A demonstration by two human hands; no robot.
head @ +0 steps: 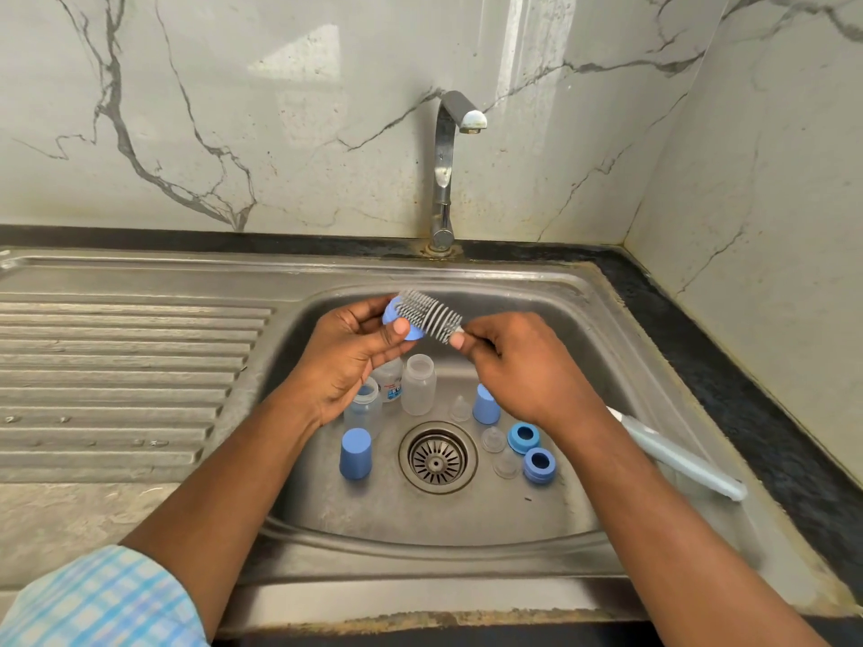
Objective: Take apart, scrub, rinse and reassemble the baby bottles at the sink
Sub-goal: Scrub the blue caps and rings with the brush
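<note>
Left hand point(355, 361) is up over the sink point(467, 520), thumb and fingers curled round a blue piece point(405, 325). I can't tell if it's a cap or a ring. Right hand point(523, 366) is just beside it, thumb and fingertips pinching the brush point(429, 315) right at the base of the bristles. The bristle end is pushed against the blue piece, so the two hands nearly meet.

Straight under the left hand, three clear bottles point(419, 385) stand open-topped in the basin, bunched together. A blue cap point(356, 452) sits below that wrist and another cap point(485, 403) is under the right hand. Near the right wrist are two blue rings point(524, 437) and a few clear nipples point(493, 438). The drain point(437, 457) is between the two forearms.

A pale handle point(677, 455) sticks out past the right wrist, over the sink's edge. It may be the brush's own, but the hand hides the join. The tap point(448, 170) is beyond both hands.
</note>
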